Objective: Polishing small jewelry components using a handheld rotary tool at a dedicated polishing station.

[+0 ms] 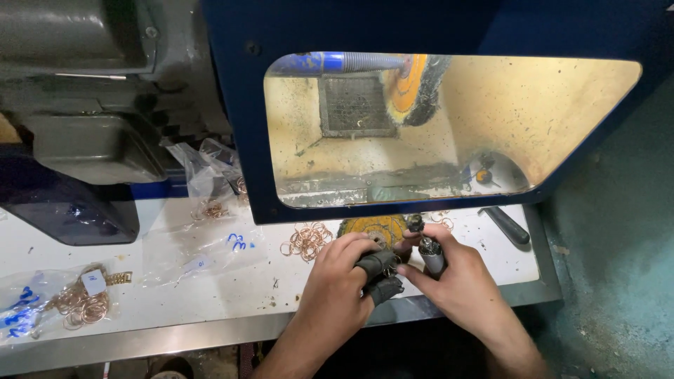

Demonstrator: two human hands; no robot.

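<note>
At the bench's near edge, the left hand, its fingertips sheathed in dark guards, pinches a small ring beside the metal mandrel gripped in the right hand. Seating it seems underway, needing careful alignment.

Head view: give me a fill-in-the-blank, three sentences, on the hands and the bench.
1. The right hand holds a small ____ cylinder.
2. The loose copper-coloured rings lie to the ____ of the left hand.
3. The buffing wheel sits behind a window in a ____ hood.

Missing: metal; left; blue
</note>
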